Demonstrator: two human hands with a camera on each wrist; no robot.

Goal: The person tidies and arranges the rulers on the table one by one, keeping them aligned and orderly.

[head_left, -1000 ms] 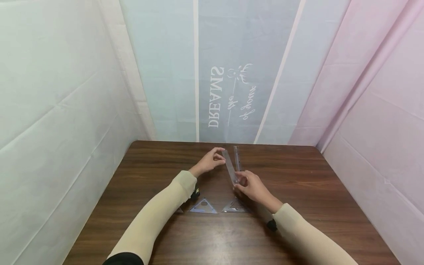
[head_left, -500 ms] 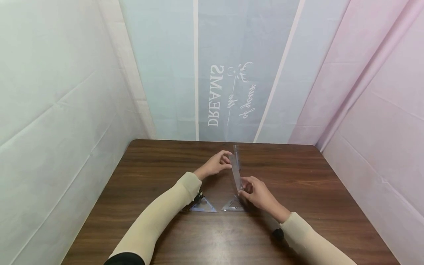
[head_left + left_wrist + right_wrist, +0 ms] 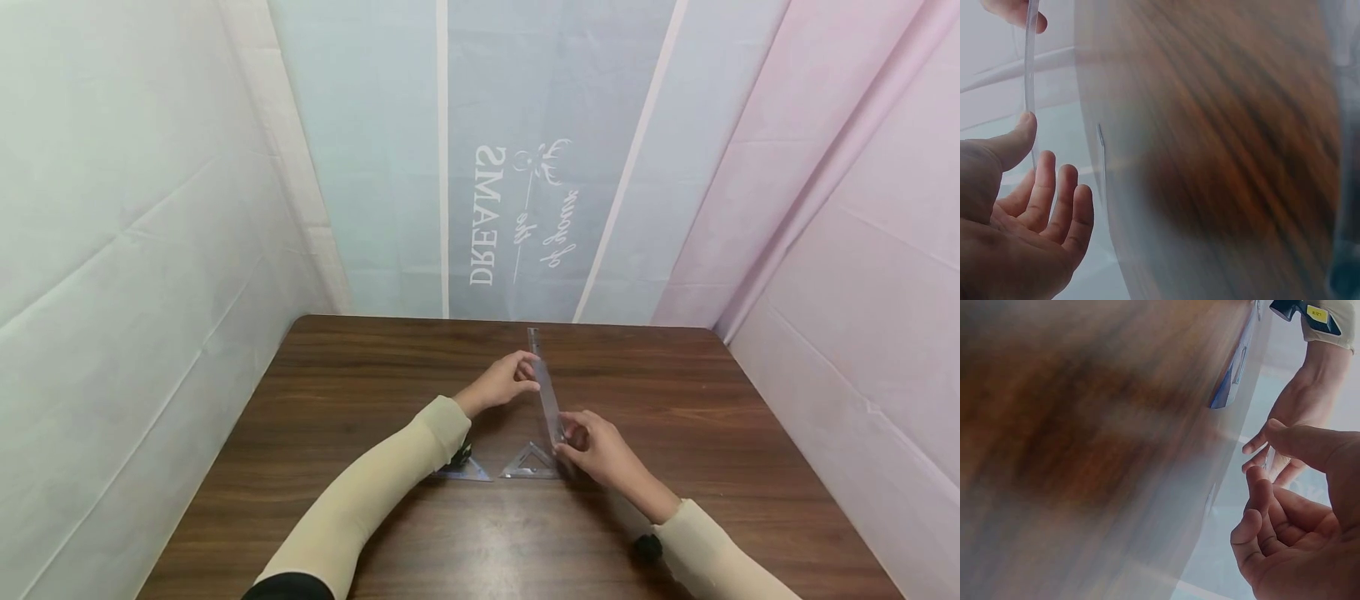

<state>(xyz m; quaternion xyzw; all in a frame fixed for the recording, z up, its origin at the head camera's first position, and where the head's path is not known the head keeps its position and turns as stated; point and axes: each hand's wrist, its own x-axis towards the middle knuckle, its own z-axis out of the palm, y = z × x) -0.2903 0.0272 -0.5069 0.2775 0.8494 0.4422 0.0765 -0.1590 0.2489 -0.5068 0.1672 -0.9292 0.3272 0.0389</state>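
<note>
A clear straight ruler (image 3: pixel 549 402) slants between my two hands in the head view. My left hand (image 3: pixel 504 381) pinches its far end between thumb and fingertips. At the near end, the thumb and fingers of my right hand (image 3: pixel 598 446) grip it. Seen edge-on in the left wrist view, the ruler (image 3: pixel 1029 75) bows slightly. Only a short piece of the ruler (image 3: pixel 1269 457) shows at the fingertips in the right wrist view. A second clear ruler (image 3: pixel 533 338) lies behind on the table, partly covered by the held one and my left fingers.
Closer to me on the wooden table (image 3: pixel 480 533) lie a clear set square (image 3: pixel 517 468) and a blue-marked set square (image 3: pixel 472 473), the latter partly hidden by my left sleeve. Fabric walls (image 3: pixel 375 167) enclose the table's back and sides.
Both hands have carried the held ruler to the right and a little nearer to me. It now overlaps the second ruler, and my left sleeve covers more of the blue-marked set square.
</note>
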